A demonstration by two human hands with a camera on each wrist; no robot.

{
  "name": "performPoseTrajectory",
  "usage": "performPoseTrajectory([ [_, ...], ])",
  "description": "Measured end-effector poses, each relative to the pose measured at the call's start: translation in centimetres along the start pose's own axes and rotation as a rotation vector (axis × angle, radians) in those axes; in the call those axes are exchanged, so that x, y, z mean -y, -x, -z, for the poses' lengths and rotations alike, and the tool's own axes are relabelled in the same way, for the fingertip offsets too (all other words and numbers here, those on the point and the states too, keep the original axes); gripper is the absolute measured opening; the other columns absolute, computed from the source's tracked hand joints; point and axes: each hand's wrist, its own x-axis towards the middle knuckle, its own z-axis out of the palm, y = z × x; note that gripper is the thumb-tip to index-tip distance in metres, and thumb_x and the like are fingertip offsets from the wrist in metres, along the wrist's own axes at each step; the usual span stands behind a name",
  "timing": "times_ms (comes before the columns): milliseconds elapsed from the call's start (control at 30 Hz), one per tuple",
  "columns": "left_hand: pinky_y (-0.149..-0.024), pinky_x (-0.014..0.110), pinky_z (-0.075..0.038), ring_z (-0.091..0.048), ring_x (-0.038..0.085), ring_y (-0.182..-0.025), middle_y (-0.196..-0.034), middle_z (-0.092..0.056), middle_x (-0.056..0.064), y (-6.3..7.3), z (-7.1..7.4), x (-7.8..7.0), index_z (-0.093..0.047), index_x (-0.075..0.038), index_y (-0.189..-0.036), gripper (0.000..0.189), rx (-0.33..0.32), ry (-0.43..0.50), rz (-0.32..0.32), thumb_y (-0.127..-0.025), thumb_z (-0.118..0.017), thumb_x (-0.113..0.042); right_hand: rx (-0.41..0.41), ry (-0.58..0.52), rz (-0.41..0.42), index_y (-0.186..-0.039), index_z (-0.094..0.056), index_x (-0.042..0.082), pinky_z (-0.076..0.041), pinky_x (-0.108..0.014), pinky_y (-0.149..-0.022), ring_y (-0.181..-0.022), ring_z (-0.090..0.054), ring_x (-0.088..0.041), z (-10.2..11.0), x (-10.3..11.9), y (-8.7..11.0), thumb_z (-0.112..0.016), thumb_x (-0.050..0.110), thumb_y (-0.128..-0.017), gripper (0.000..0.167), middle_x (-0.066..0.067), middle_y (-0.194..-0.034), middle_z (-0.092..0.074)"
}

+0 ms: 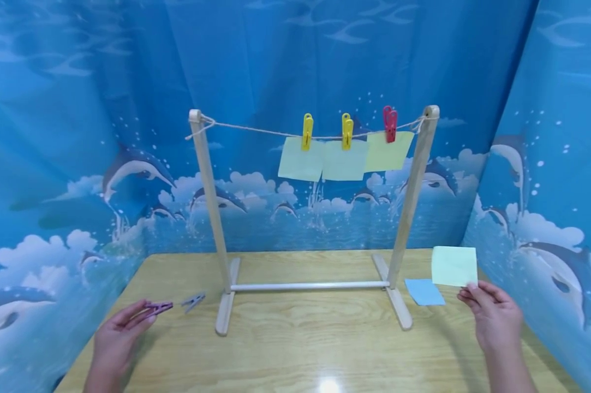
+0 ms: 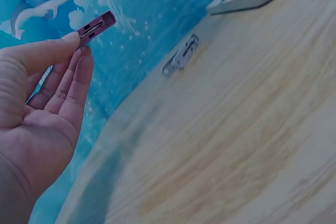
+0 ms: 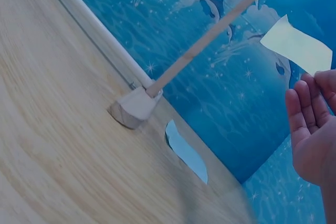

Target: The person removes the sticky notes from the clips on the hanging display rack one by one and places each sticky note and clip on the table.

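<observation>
Pinching a small purple clothes peg between the thumb and fingertips of the left hand, at the near left, raised over the pale wood-grained desk, just left of a grey-blue clothes peg lying there. Pinching a pale green square paper note by its near right corner with the right hand, at the right, raised close to a light blue square paper note lying just right of the wooden two-post stand.

Best, in all likelihood, to hold the green note lightly at that one corner, without creasing the thin sheet. Better also to set thumb and fingertips squarely on the purple peg's handle ends, so as to squeeze without twisting; hard to tell here which end points outward. Pass the posts without a knock. Go gently near the thin white string: probably easy to jog, and bearing, from about its middle to its right end, two pale green paper squares under yellow pegs and one pale yellow paper square under a red peg.
</observation>
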Motion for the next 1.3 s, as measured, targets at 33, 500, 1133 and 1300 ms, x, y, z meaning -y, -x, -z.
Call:
performPoseTrajectory([
  [33,-0.077,0.020,-0.055,-0.071,0.008,-0.087,-0.100,-0.073,-0.004,0.0,0.2,0.0,-0.074,-0.015,-0.107,0.048,-0.004,-0.011,0.006,-0.081,-0.062,0.023,0.004,0.000,-0.005,-0.093,-0.067,-0.008,-0.060,-0.032,-0.065,-0.068,-0.071,-0.024,0.3,0.1,-0.1,-0.056,-0.019,-0.088,0.017,-0.018,-0.079,-0.071],
  [500,-0.076,0.015,-0.054,-0.069,0.001,-0.082,-0.092,-0.070,-0.018,-1.0,1.7,1.0,-0.070,-0.014,-0.116,0.047,-0.126,-0.257,0.152,-0.077,-0.074,0.012,-0.040,0.059,-0.075,-0.090,-0.070,-0.005,-0.060,-0.032,-0.066,-0.067,-0.071,-0.023,2.6,0.8,-0.8,-0.058,-0.017,-0.088,0.017,-0.015,-0.078,-0.071],
  [1133,-0.075,0.008,-0.049,-0.062,-0.009,-0.079,-0.105,-0.068,-0.012,-2.5,1.3,1.9,-0.049,0.004,-0.136,0.066,-0.133,-0.663,0.254,-0.079,-0.080,-0.006,-0.220,0.222,-0.209,-0.086,-0.072,0.002,-0.060,-0.030,-0.066,-0.066,-0.071,-0.018,7.2,-0.5,-1.7,-0.069,-0.006,-0.087,0.009,-0.009,-0.075,-0.072],
  [1300,-0.075,0.011,-0.051,-0.063,-0.008,-0.079,-0.097,-0.069,-0.014,-2.9,1.6,2.1,-0.050,0.007,-0.134,0.063,-0.110,-0.658,0.234,-0.079,-0.078,-0.001,-0.297,0.361,-0.269,-0.084,-0.072,0.009,-0.060,-0.029,-0.066,-0.067,-0.071,-0.015,7.6,-0.6,-2.3,-0.076,0.004,-0.083,0.006,-0.004,-0.074,-0.072],
])
